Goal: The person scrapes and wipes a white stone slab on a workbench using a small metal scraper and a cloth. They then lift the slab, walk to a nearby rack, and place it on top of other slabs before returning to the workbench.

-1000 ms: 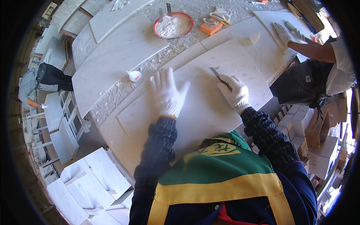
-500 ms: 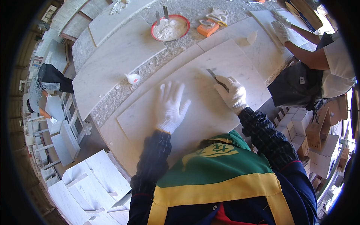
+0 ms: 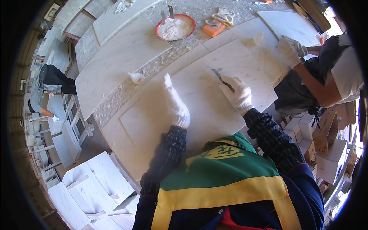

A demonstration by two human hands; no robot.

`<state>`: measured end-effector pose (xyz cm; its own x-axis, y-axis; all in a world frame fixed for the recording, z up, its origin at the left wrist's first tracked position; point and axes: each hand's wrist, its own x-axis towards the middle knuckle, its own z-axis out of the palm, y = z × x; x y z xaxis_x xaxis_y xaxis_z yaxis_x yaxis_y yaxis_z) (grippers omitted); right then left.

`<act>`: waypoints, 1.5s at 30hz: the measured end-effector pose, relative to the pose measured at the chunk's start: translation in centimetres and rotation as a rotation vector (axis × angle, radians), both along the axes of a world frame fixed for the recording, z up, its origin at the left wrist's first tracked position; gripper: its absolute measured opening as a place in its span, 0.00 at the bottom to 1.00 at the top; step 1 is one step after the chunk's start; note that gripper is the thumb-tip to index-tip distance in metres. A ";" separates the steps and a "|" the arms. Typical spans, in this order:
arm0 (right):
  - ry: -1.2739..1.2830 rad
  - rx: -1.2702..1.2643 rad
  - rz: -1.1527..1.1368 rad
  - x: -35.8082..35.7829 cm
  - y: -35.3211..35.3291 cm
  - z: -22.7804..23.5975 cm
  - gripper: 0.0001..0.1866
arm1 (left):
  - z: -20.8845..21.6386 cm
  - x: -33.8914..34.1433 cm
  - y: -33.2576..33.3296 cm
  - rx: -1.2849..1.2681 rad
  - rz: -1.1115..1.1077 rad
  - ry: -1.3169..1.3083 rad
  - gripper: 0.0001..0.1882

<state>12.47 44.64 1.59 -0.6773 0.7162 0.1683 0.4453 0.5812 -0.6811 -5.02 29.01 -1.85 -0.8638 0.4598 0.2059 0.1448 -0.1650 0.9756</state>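
In front of me a pale grey-veined stone slab (image 3: 207,103) lies on top of a larger one. My left hand (image 3: 176,104), in a white knit glove, is turned on its edge over the slab's left part, fingers stretched out and holding nothing. Whether it touches the stone I cannot tell. My right hand (image 3: 238,95), gloved likewise, is closed around a thin dark putty knife (image 3: 218,74), whose blade points up and left over the slab. Beyond the slab's far left edge lies a small white squeeze bottle (image 3: 136,78).
Farther off stand a red-rimmed bowl (image 3: 194,27) of white paste with two upright blades, and an orange block (image 3: 214,30) beside gloves (image 3: 224,16). At right a co-worker's gloved hands (image 3: 288,52) are near the slabs. Boxes (image 3: 330,161) and stacked slabs (image 3: 97,184) flank me.
My left hand has turned from flat, spread fingers onto its edge and shifted slightly right. My right hand stays nearly still with the putty knife. The co-worker's hands have moved nearer to me.
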 end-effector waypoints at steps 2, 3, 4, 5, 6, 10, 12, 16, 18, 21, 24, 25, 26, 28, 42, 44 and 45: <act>0.006 -0.001 -0.004 -0.1 0.0 0.0 0.17 | 0.6 -0.1 1.0 0.027 -0.023 -0.117 0.37; 0.015 0.001 -0.004 -0.1 0.0 0.0 0.17 | 0.9 -0.3 1.3 0.153 -0.021 -0.181 0.38; 0.021 0.001 -0.005 -0.1 0.0 -0.1 0.17 | 1.3 -0.7 1.5 0.240 -0.012 -0.280 0.40; 0.025 -0.001 -0.007 -0.1 0.0 -0.1 0.17 | 1.6 -1.0 1.6 0.349 -0.022 -0.354 0.41; 0.027 0.009 -0.007 0.0 0.0 -0.1 0.17 | 1.9 -1.3 1.5 0.391 0.009 -0.430 0.43; 0.022 0.017 0.000 0.1 0.0 -0.2 0.16 | 2.5 -2.5 0.7 0.430 0.087 -0.439 0.44; 0.017 0.026 0.000 0.0 0.1 -0.1 0.16 | 2.3 -2.6 0.7 0.240 0.113 -0.283 0.43; 0.044 0.041 0.003 -0.2 0.0 0.1 0.17 | 1.2 -1.6 1.7 -0.042 0.139 -0.057 0.35; 0.052 0.034 0.003 -0.2 0.0 0.2 0.16 | 1.0 -1.2 2.5 -0.079 0.107 -0.080 0.33; 0.072 -0.012 0.002 0.0 0.1 0.2 0.16 | 1.8 -0.1 2.0 -0.184 0.083 0.222 0.30; 0.180 -0.084 -0.012 0.1 0.3 -0.2 0.16 | 3.0 2.1 0.9 -0.341 -0.148 0.550 0.27; 0.230 -0.088 -0.033 0.2 0.4 -0.3 0.16 | 3.4 3.0 0.5 -0.416 -0.256 0.657 0.28; 0.281 -0.092 -0.055 0.2 0.4 -0.6 0.16 | 3.7 3.8 0.0 -0.514 -0.395 0.755 0.32; 0.314 -0.143 -0.075 0.5 0.5 -1.0 0.17 | 3.7 4.8 1.0 -0.782 -0.527 0.892 0.32; 0.394 -0.160 -0.027 1.7 0.9 -1.5 0.17 | 1.3 -5.7 -10.0 -1.186 0.542 0.322 0.32; 0.398 -0.132 -0.041 1.6 0.8 -1.4 0.17 | 2.7 -6.2 -15.3 -1.611 0.855 0.328 0.29; 0.388 -0.134 -0.040 1.6 0.7 -1.3 0.17 | 3.0 -5.7 -16.5 -1.457 0.755 0.461 0.26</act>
<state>14.04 45.35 0.31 -0.5530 0.7737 0.3091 0.1612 0.4633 -0.8714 -10.69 12.51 1.14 -0.9555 0.0264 0.2938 0.0592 0.9929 0.1031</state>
